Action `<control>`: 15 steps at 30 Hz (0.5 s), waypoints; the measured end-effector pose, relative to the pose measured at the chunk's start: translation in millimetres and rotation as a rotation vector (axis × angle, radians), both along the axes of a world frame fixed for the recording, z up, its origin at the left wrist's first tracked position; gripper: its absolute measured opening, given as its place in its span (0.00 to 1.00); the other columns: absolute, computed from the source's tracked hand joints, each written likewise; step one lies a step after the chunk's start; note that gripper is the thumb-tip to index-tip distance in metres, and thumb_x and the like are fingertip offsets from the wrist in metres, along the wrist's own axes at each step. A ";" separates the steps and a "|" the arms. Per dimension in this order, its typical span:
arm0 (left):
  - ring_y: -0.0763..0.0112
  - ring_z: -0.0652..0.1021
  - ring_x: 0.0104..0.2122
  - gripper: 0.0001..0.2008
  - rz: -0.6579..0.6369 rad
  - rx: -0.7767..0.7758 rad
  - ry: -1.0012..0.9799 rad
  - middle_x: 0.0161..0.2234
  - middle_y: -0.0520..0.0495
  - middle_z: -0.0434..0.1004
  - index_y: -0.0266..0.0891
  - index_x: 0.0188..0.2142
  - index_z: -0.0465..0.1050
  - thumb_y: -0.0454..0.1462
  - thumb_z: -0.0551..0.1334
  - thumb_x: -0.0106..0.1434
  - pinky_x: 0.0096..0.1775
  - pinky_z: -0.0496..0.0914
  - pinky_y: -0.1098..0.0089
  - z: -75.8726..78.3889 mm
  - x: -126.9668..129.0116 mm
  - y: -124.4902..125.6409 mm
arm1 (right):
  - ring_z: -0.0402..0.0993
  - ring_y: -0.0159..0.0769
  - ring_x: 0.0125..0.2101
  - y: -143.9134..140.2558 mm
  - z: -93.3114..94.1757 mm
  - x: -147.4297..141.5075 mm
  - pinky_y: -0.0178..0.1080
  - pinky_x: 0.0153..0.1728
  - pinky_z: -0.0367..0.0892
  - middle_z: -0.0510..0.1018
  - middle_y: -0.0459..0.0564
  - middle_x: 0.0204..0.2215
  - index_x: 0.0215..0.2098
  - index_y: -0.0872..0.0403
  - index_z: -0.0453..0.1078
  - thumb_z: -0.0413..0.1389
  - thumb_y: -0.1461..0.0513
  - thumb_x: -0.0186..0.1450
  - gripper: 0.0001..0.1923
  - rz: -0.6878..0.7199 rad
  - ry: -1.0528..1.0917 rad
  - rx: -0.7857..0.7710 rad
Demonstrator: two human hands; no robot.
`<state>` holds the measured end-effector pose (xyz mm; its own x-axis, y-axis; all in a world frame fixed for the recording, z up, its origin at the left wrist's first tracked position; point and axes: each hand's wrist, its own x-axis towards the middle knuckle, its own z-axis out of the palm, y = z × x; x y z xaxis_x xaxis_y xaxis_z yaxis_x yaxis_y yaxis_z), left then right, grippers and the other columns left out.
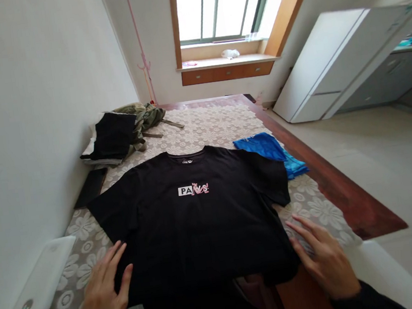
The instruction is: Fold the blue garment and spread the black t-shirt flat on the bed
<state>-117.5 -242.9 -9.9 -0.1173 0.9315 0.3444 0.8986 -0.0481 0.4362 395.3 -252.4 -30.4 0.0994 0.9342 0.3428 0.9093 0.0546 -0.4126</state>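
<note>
Left hand (pixel 102 297): flat, fingers spread, resting on the lower left edge of one black T-shirt (pixel 195 221), laid face-up on the floral cloth (pixel 321 210). Right hand (pixel 326 257): flat, fingers spread, at the shirt's right hem. Surrounding: one white device (pixel 43 284) far left; one heap of dark clothes (pixel 120 132) behind; one blue garment (pixel 271 151) right.

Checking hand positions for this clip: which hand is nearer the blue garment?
Right. The right hand lies at the black T-shirt's right edge, below the blue garment; the left hand lies across the shirt.
</note>
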 end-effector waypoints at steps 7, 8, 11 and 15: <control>0.48 0.80 0.50 0.21 0.599 0.181 -0.543 0.51 0.42 0.76 0.48 0.48 0.70 0.53 0.65 0.60 0.56 0.74 0.47 -75.3 42.7 -113.2 | 0.79 0.57 0.47 -99.0 -87.0 -59.9 0.58 0.51 0.75 0.79 0.56 0.45 0.50 0.42 0.65 0.58 0.45 0.63 0.21 -0.362 0.690 -0.170; 0.48 0.80 0.50 0.23 0.603 0.103 -0.654 0.51 0.41 0.76 0.47 0.48 0.69 0.54 0.65 0.58 0.55 0.74 0.47 -90.0 42.9 -118.7 | 0.79 0.57 0.48 -99.0 -102.1 -67.7 0.58 0.51 0.75 0.80 0.55 0.47 0.51 0.41 0.64 0.59 0.44 0.61 0.24 -0.355 0.740 -0.205; 0.46 0.79 0.54 0.27 0.536 -0.148 -0.887 0.52 0.39 0.77 0.46 0.48 0.67 0.53 0.68 0.54 0.55 0.75 0.47 -127.0 35.1 -119.5 | 0.78 0.58 0.52 -84.4 -133.4 -82.9 0.61 0.56 0.72 0.81 0.52 0.48 0.53 0.39 0.65 0.61 0.40 0.55 0.31 -0.319 0.832 -0.268; 0.49 0.76 0.60 0.25 0.347 -0.305 -0.898 0.55 0.40 0.76 0.46 0.49 0.69 0.52 0.67 0.56 0.61 0.70 0.49 -151.3 25.9 -107.8 | 0.77 0.67 0.53 -64.6 -137.2 -86.6 0.63 0.54 0.73 0.84 0.55 0.39 0.47 0.42 0.75 0.58 0.34 0.52 0.32 -0.331 0.932 -0.377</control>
<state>-91.6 -350.6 -161.3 -0.4977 0.8300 -0.2520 0.1743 0.3803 0.9083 308.7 -317.0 -167.6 0.4429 0.8424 -0.3070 0.1706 -0.4153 -0.8935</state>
